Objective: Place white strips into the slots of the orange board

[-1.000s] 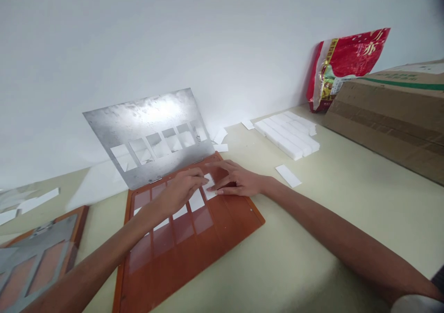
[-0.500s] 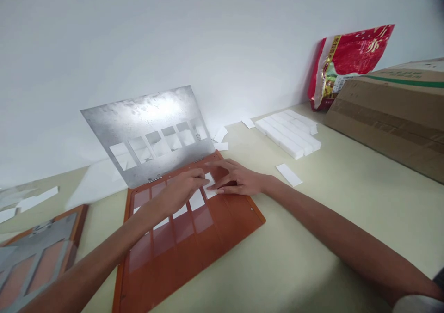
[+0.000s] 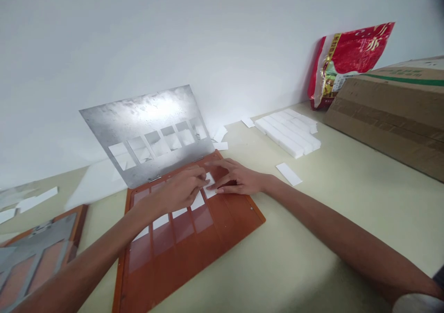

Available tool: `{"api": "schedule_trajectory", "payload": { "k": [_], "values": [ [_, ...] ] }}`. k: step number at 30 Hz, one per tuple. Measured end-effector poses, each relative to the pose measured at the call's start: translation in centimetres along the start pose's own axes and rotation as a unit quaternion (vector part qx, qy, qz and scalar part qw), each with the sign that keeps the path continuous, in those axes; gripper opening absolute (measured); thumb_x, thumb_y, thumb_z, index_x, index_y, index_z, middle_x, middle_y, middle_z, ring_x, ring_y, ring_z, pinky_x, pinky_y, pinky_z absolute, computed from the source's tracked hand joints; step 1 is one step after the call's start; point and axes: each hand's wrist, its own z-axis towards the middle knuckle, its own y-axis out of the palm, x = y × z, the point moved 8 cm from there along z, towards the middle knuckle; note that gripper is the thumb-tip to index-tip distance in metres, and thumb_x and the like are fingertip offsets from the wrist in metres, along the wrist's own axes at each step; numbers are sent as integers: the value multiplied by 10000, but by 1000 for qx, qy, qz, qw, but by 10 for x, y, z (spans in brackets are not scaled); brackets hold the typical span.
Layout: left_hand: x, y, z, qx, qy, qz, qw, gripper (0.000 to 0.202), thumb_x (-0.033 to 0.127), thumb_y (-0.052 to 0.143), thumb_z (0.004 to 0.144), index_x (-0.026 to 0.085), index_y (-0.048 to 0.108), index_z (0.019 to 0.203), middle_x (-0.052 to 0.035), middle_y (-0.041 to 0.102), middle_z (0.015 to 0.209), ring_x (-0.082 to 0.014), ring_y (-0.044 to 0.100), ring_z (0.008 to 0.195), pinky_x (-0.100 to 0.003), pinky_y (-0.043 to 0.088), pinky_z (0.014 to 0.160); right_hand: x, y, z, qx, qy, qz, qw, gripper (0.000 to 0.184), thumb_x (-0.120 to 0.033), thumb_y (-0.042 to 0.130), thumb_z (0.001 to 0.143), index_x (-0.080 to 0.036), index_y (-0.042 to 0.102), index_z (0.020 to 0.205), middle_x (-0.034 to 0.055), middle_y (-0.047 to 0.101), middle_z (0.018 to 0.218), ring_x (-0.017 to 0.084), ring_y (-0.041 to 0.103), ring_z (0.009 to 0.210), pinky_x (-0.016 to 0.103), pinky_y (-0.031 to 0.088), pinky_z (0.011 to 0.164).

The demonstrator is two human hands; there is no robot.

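An orange tray (image 3: 208,239) with a row of shallow slots lies on the table, its metal stencil lid (image 3: 145,119) hinged up behind it. Several slots hold white rectangular pieces (image 3: 161,221). Both hands meet at the tray's upper right slot over one white piece (image 3: 209,182). My left hand (image 3: 180,190) has its fingers curled, fingertips pinched on that piece's left edge. My right hand (image 3: 237,178) lies with fingers stretched flat, pressing the piece from the right.
A block of stacked white pieces (image 3: 289,135) and a loose one (image 3: 288,174) lie to the right. A cardboard box (image 3: 391,114) and a red bag (image 3: 347,58) stand at the far right. A second tray (image 3: 34,253) sits at the left edge; the wall is close behind.
My left hand has slid a little back to the left, uncovering more of the white pieces in the slots. My right hand has hardly moved.
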Motion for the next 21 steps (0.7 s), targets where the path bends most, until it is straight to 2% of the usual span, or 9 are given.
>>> {"api": "schedule_trajectory", "payload": {
  "k": [3, 5, 11, 17, 21],
  "values": [
    [1, -1, 0, -17, -4, 10, 1000, 497, -64, 413, 706, 197, 732, 984, -66, 621, 991, -212, 561, 1002, -349, 462, 888, 0, -1, 0, 2, -3, 2, 1000, 275, -399, 571, 985, -296, 743, 1173, 30, 273, 1615, 251, 289, 1463, 438, 202, 1210],
    [0, -3, 0, -22, -6, 8, 1000, 520, -72, 410, 696, 213, 725, 997, -50, 606, 995, -202, 549, 1023, -348, 454, 924, 0, -1, 0, -1, -2, 2, 1000, 272, -400, 577, 981, -294, 745, 1166, 32, 285, 1609, 253, 291, 1463, 441, 202, 1210],
    [-2, -9, -1, -48, -13, 33, 998, 413, -54, 417, 660, 214, 669, 846, -20, 572, 958, -197, 522, 987, -410, 390, 977, -1, 0, 0, -4, 0, -1, 1000, 278, -398, 561, 989, -311, 734, 1189, 38, 310, 1597, 254, 305, 1454, 463, 210, 1203],
    [3, -12, -4, -63, -7, 69, 996, 607, -54, 407, 658, 306, 704, 1046, -11, 608, 1028, -217, 537, 1047, -423, 345, 1001, -6, -6, -1, 19, -13, 10, 1000, 272, -376, 561, 993, -287, 740, 1179, 42, 343, 1582, 247, 346, 1435, 447, 237, 1201],
    [3, -11, -4, -65, -2, 76, 995, 671, -56, 410, 665, 336, 694, 1130, -9, 620, 1007, -220, 553, 1032, -407, 344, 1002, -6, -11, -2, 40, -5, 29, 999, 304, -355, 529, 1013, -293, 692, 1262, 26, 329, 1589, 225, 317, 1452, 415, 228, 1214]
  ]
}}
